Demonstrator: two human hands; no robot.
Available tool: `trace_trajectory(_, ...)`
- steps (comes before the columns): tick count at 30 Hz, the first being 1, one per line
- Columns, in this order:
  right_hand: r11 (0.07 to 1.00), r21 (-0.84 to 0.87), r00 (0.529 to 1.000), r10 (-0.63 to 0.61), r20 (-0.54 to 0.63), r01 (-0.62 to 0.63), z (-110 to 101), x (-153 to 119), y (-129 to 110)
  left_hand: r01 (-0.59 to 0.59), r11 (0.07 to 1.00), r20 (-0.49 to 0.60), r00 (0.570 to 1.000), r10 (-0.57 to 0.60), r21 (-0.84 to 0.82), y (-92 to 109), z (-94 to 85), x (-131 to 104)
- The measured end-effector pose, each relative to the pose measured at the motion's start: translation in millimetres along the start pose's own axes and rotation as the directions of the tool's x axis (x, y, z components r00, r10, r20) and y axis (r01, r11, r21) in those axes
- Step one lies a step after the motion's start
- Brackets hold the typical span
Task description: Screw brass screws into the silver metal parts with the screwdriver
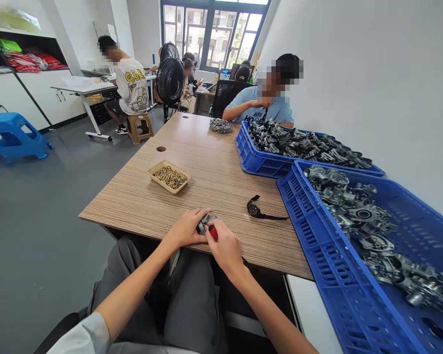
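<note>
At the near edge of the table, my left hand [187, 228] is wrapped round a small grey cast-metal part [205, 222], which looks like a carburetor body. My right hand [224, 248] is closed on a red-handled screwdriver [213, 232] held against that part. The screwdriver's tip is hidden by fingers and metal. Beyond my left hand sits a cream tray [150, 175] filled with small brass-coloured pieces [170, 177]. To the right of my hands, a black wristwatch [254, 210] lies with its strap stretched out.
Two blue crates [299, 196] [260, 169] line the right side, holding many metal castings. A bundle of small metal parts [220, 126] lies at the far end. Across the wood-grain table [133, 196] sits a person in blue [258, 103]. A black fan [170, 81] stands behind.
</note>
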State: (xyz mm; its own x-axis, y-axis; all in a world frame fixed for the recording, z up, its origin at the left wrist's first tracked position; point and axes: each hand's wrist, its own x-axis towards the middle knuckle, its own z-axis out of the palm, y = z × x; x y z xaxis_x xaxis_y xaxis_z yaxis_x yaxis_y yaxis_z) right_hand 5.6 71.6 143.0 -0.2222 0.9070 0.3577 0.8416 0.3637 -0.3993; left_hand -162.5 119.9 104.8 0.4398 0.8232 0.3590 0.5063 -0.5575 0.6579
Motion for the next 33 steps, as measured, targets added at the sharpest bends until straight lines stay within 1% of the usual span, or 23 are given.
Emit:
trace_trajectory(6, 0.996, 0.0, 0.996, 0.086, 0.004, -0.086, 0.2, 1.4, -2.1, -0.002, 1.0, -0.006, 1.0, 0.002, 0.005, 0.7, 0.1, -0.8)
trace_trajectory(8, 0.995, 0.001, 0.995, 0.097, 0.01, -0.097, 1.0, 1.4, -1.6, 0.0, 1.0, -0.006, 1.0, 0.0, 0.009, 0.5, 0.5, -0.7)
trace_trajectory(14, 0.998, -0.01, 0.997, 0.063, 0.032, -0.063, 3.5, -0.3, 0.1, -0.001, 1.0, -0.008, 1.0, 0.001, 0.007, -0.6, 1.1, 0.1)
trace_trajectory(20, 0.995, -0.018, 0.995, 0.097, 0.025, -0.096, 2.0, 0.2, -2.1, -0.005, 1.0, -0.01, 1.0, 0.005, -0.004, 0.6, 0.1, -0.6)
trace_trajectory(26, 0.997, -0.039, 0.997, 0.064, 0.035, -0.062, 4.2, -0.6, 0.3, -0.001, 1.0, -0.01, 1.0, 0.001, -0.012, 1.2, 0.2, -0.6)
trace_trajectory(33, 0.997, -0.022, 0.997, 0.071, 0.013, -0.071, 3.6, -0.8, -0.2, -0.001, 1.0, -0.009, 1.0, 0.001, -0.005, -0.8, 1.9, -0.5)
